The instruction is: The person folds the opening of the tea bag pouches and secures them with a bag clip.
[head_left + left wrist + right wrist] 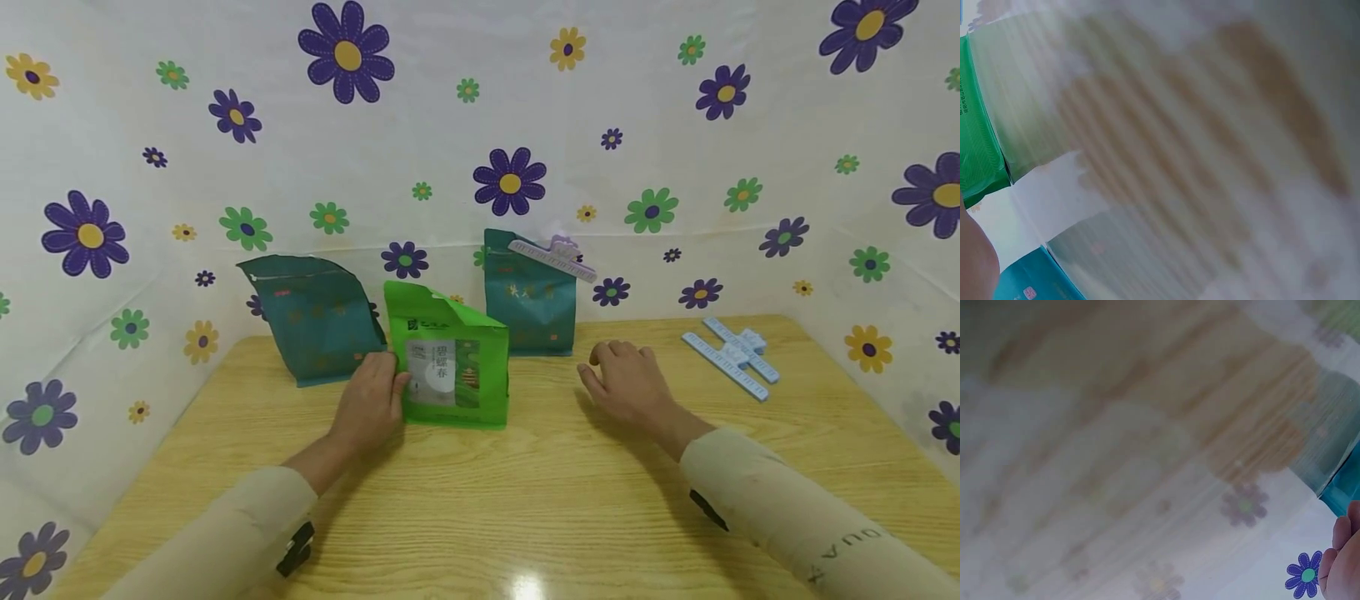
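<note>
"What is found at the far left?"

"A teal bag [318, 325] is stood on the counter [525, 508], its upper part slanted leftward. Behind everything, a flower-printed cloth [420, 125] is hung."

"And next, moving right?"

"The left hand [370, 396] is placed at the near side of that bag. By its fingers the left edge of a green bag [492, 383] is clamped, with the thumb set at the front; the other fingertips are hidden."

"Where is the green bag kept?"

"It is held upright near the middle of the counter, closer than the teal bag and left of a second teal bag [528, 312], which is stood farther back. Across the top of the latter a lilac clip [551, 258] is fastened, tilted down to the right."

"Is anything gripped by the right hand [633, 387]?"

"Nothing. Its fingers are loosely bent, with the thumb kept apart; whether the counter is touched cannot be told. Farther right, two blue clips [723, 364] are laid side by side."
</note>
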Action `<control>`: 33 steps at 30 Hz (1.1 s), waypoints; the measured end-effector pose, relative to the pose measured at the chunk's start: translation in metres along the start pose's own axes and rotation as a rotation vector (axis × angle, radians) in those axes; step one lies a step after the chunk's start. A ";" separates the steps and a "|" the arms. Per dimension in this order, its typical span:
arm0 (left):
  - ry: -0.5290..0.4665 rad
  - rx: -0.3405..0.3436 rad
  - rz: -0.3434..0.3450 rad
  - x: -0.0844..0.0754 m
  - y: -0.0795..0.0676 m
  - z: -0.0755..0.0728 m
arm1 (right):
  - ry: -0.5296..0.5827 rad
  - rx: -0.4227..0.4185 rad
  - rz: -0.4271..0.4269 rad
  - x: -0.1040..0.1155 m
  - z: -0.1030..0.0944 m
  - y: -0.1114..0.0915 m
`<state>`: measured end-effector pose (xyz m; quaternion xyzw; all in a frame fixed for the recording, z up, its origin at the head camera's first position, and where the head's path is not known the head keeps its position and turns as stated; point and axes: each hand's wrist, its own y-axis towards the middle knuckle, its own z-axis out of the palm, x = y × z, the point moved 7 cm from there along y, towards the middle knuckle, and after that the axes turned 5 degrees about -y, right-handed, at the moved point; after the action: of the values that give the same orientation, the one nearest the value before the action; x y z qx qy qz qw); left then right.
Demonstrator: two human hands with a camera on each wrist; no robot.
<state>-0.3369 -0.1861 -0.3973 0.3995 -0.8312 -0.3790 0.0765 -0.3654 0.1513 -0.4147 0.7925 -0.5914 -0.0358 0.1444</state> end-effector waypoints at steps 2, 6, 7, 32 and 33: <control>-0.002 0.009 -0.009 -0.001 0.000 0.001 | -0.003 0.002 -0.001 0.001 0.001 0.000; -0.012 0.033 -0.031 -0.004 0.001 0.005 | 0.001 0.004 0.000 0.003 0.001 0.000; -0.016 0.038 -0.034 -0.005 0.002 0.005 | 0.002 0.005 0.000 0.004 0.002 0.000; -0.031 0.053 -0.058 -0.028 0.018 0.023 | -0.012 0.004 -0.034 0.019 0.003 0.003; -0.026 0.058 -0.060 -0.029 0.018 0.024 | -0.011 0.004 -0.036 0.020 0.003 0.003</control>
<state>-0.3392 -0.1442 -0.3966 0.4213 -0.8304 -0.3622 0.0425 -0.3630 0.1312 -0.4148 0.8032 -0.5778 -0.0416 0.1388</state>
